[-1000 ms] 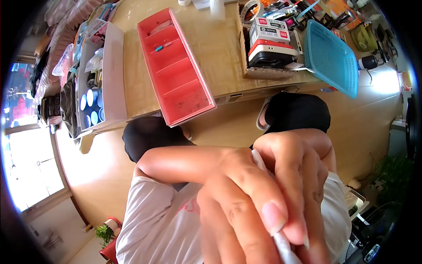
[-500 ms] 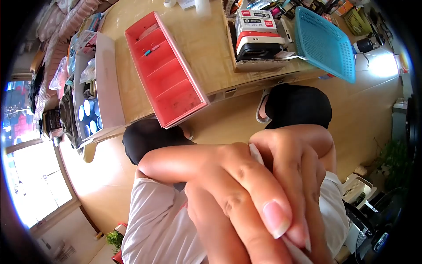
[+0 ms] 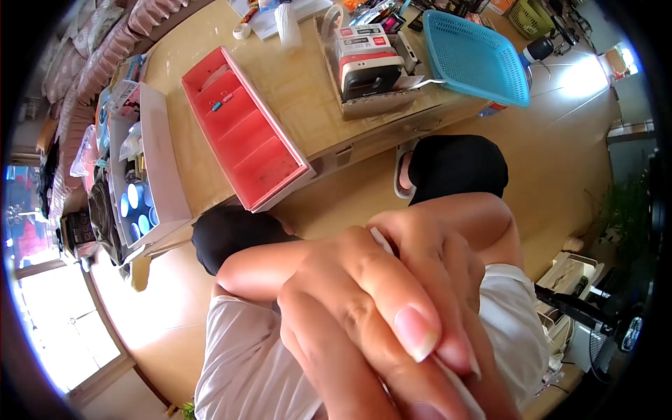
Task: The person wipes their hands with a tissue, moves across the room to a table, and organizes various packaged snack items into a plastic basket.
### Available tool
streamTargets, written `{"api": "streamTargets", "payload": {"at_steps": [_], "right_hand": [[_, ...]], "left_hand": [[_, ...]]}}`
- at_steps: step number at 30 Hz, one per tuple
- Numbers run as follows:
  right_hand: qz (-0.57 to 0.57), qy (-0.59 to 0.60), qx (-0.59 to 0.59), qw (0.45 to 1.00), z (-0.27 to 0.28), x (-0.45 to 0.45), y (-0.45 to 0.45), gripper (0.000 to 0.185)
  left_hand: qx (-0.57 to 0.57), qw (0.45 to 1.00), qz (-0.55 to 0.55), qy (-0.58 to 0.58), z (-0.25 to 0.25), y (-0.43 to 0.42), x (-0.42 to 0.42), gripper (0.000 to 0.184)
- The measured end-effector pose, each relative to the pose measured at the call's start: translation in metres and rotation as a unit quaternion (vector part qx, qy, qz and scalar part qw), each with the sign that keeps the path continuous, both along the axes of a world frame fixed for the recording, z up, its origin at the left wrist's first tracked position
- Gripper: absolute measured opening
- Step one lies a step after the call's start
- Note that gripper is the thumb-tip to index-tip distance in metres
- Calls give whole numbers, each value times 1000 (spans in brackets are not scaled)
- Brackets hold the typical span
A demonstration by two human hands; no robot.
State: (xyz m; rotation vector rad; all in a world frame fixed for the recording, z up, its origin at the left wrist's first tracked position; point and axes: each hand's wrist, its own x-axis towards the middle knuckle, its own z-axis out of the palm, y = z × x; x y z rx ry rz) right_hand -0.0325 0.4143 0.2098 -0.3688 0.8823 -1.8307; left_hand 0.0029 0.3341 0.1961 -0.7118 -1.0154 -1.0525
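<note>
Both hands are held together close to the camera, low in the middle of the view. My left hand (image 3: pixel 343 301) lies nearer, its fingers bent and pressed against my right hand (image 3: pixel 444 259). Between them shows a narrow strip of a thin white sheet (image 3: pixel 458 388), like tissue or cloth. Most of it is hidden by the fingers, so its exact kind is unclear. Past the hands, on the table, stands a long red box (image 3: pixel 238 133) with compartments, one holding small blue and red clips (image 3: pixel 221 103).
On the table (image 3: pixel 308 84) are a cardboard box (image 3: pixel 374 108) of packages, a blue plastic basket (image 3: pixel 476 59), a white tissue-like item (image 3: pixel 285 26) and a roll of tape (image 3: pixel 241 31). A white bin (image 3: pixel 168 164) with blue-topped cans stands left. My knees (image 3: pixel 458 168) are below the table edge.
The view has shifted, so the table's things sit further left and more of its far part shows. Both hands stay pressed together around the white sheet, slightly left in view.
</note>
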Motion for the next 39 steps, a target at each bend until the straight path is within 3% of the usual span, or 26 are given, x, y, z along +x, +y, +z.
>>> {"api": "streamTargets", "payload": {"at_steps": [5,9,14,15,16,18,20,22,24,25,26,27,28,30,33,36,37,39], "right_hand": [[44,44,-219,974,-30,4,-19,4],[128,31,-444,886,-72,12,-58,7],[166,18,-548,820,-85,19,-73,10],[161,21,-559,813,-84,17,-68,11],[153,25,-567,809,-82,15,-59,12],[98,39,-555,825,-70,10,-38,13],[6,79,-477,875,-53,3,-17,19],[-115,132,-323,930,-27,-4,7,30],[-202,108,-189,955,-17,-13,28,37],[-228,59,-140,962,-15,-19,36,39],[-260,80,-148,951,-20,-21,41,39],[-291,100,-155,939,-25,-21,48,39],[-297,125,-173,931,-23,-19,58,39],[-322,162,-183,915,-26,-15,80,40],[-325,274,-140,894,-37,-20,123,36],[-366,412,-116,826,-52,-14,162,32],[-365,410,-120,827,-53,-10,172,32],[-349,389,-129,843,-47,2,185,34]], "left_hand": [[-8,1000,1,8,3,8,3,29],[-12,1000,6,18,7,18,9,30],[-25,999,40,-6,-3,11,18,31],[-91,991,15,-100,-12,3,34,33],[-65,993,19,-93,-26,11,18,43],[-14,996,26,-79,-44,26,-12,72],[71,979,131,-138,-38,40,-11,75],[55,946,206,-245,-28,29,-1,64],[32,919,190,-343,-25,21,14,61],[129,920,99,-357,-24,33,11,67],[140,889,-28,-434,-23,33,16,78],[168,870,-113,-449,-20,39,15,52],[195,844,-181,-466,-14,42,18,41],[212,836,-211,-461,-11,51,20,18],[123,827,-287,-468,1,53,33,21],[61,843,-242,-476,-1,64,35,26],[7,844,-250,-474,-2,62,37,26],[16,850,-220,-478,4,77,45,17]]}}
